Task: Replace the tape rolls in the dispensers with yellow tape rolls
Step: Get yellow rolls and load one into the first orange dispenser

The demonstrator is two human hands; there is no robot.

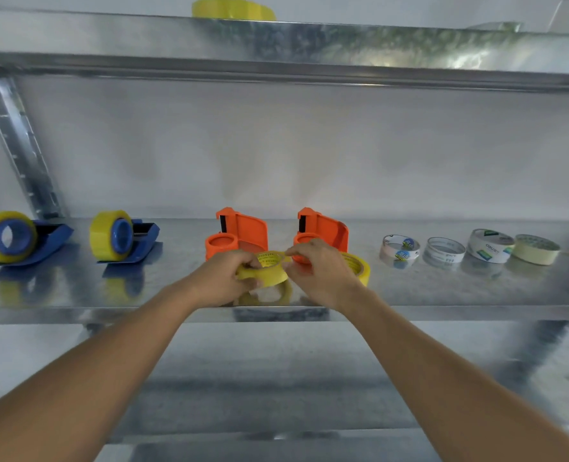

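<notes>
I have a yellow tape roll (265,271) gripped in my left hand (221,278), held just above the steel shelf (76,295) with its core hole tilted up toward me. My right hand (316,271) pinches at the roll's upper rim, probably picking for the loose end. Both orange dispensers (240,235) stand empty right behind my fingers, spindles facing me; the left one is nearer the roll. A second yellow roll (359,266) lies beside my right wrist. Both blue dispensers (123,236) already carry yellow.
</notes>
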